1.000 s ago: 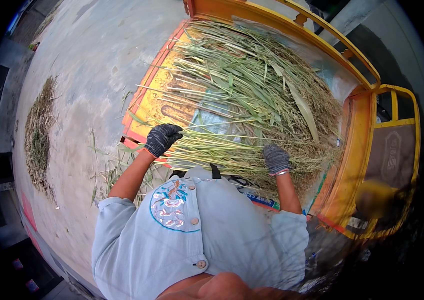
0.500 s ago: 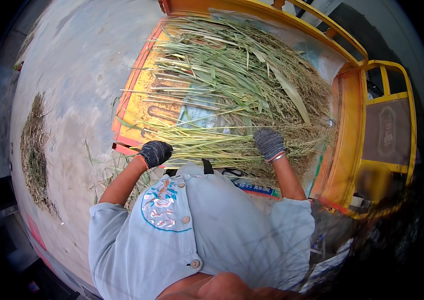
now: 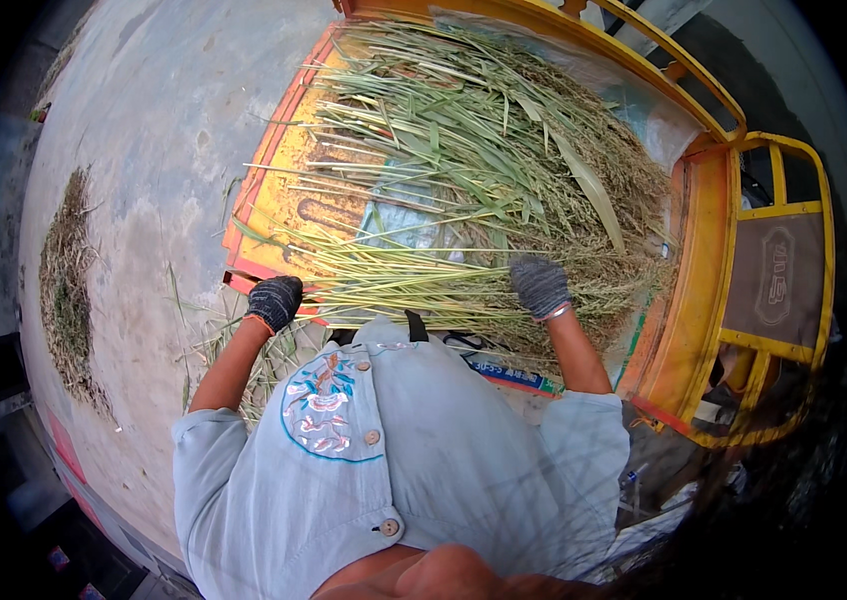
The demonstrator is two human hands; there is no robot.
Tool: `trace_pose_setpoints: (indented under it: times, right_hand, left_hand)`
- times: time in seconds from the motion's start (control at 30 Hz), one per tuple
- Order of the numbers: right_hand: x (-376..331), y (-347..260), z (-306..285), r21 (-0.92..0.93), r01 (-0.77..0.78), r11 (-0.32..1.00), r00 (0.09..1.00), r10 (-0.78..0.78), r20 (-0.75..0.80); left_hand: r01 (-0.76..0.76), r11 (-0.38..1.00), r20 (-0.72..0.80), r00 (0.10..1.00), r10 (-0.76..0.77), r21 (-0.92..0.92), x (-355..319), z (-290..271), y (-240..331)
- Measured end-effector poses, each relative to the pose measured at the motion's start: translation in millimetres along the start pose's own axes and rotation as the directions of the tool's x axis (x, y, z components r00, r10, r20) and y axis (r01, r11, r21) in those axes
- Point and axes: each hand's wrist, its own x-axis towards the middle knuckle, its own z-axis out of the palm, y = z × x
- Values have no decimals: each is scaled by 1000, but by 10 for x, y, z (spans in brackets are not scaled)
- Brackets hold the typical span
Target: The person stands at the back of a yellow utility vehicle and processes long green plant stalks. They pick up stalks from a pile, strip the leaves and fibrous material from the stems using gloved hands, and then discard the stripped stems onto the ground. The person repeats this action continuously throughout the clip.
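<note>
Long yellow-green grain stalks (image 3: 394, 285) with brownish, feathery seed heads lie across the near side of a yellow truck bed (image 3: 289, 205). My right hand (image 3: 542, 287), in a dark grey knitted glove, is closed on these stalks close to their seed heads. By their bare cut ends at the left is my left hand (image 3: 275, 303), gloved alike and closed into a fist. What its fingers hold, if anything, is hidden. Beyond both hands a thicker heap of green leafy stalks (image 3: 474, 130) covers much of the bed, seed heads toward the right.
A yellow side rail (image 3: 684, 70) bounds the bed's far edge, and a yellow frame with a brown panel (image 3: 779, 275) stands at the right. Clear plastic sheeting (image 3: 659, 115) shows under the heap. Dry plant scraps (image 3: 69, 290) form a strip on the concrete floor (image 3: 159, 180) at left.
My left hand has moved left, from over the stalks to beside their cut ends. My right hand has stayed in nearly the same place on the stalks.
</note>
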Motion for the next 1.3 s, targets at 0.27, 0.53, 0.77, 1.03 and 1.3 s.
trace_pose_setpoints:
  times: [0.27, 0.53, 0.77, 1.03, 1.3]
  right_hand:
    - [-226, 22, 646, -2, -294, 956, 894, 275, 352]
    - [334, -203, 297, 208, -580, 787, 722, 379, 579]
    - [1510, -73, 921, 158, -542, 825, 758, 399, 515]
    - [1658, 57, 1344, 99, -630, 770, 664, 468, 583]
    - [1486, 247, 1065, 117, -589, 800, 766, 505, 398]
  left_hand:
    - [941, 289, -120, 270, -955, -175, -1740, 836, -2480]
    - [871, -364, 305, -267, -914, -331, -2442, 1656, -2023]
    - [971, -196, 427, -120, -896, -137, -2482, 2219, -1593]
    - [989, -143, 328, -129, -936, -22, -2717, 1881, -1906]
    - [833, 381, -363, 237, -901, -402, -1224, 722, -1290]
